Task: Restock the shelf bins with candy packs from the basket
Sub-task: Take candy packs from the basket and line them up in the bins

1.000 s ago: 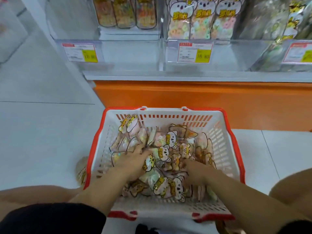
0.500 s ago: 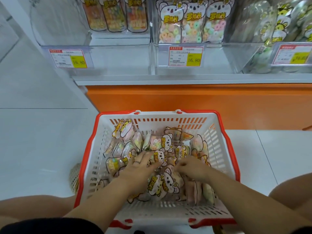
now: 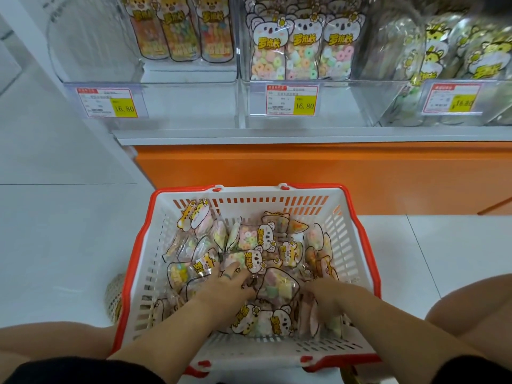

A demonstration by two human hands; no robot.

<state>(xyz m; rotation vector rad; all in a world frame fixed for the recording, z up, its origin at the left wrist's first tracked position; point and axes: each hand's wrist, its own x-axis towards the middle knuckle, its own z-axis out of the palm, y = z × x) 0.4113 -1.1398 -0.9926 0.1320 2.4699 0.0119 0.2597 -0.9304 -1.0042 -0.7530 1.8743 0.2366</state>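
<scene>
Crouched on the floor (image 3: 69,245), basket (image 3: 151,273) just in front and below the shelf bins (image 3: 180,103). Still sorting, not yet lifting.

Since a second ago, shifted the left hand (image 3: 227,289) from the basket's left half toward its middle. Fingers now stretched nearly flat, tips touching a koala pack (image 3: 253,260) just beyond them. Pressing or sliding rather than gripping, as far as can be seen. Pulled the right hand (image 3: 328,296) back toward the basket's near right corner, fingers curled down among the candy packs (image 3: 249,236). Impossible to tell whether closed round one or merely digging. Also tipped the head up, bringing far more of the bins above the basket into view.

No pack raised clear of the basket rim. All the stock loose in a heap across the basket's bottom, koala and tiger prints mixed.

Above the basket's far edge, a middle bin (image 3: 340,103) with upright packs of the same koala print and free room in front of them, behind a price tag (image 3: 291,100).

Probably picking out matching koala packs for that bin: selection under way, transfer not begun.

Next, likely: gather like packs, lift over the basket's far rim, stand upright behind the clear front. Risk: slippery film, packs sliding out of a loose handful.
</scene>
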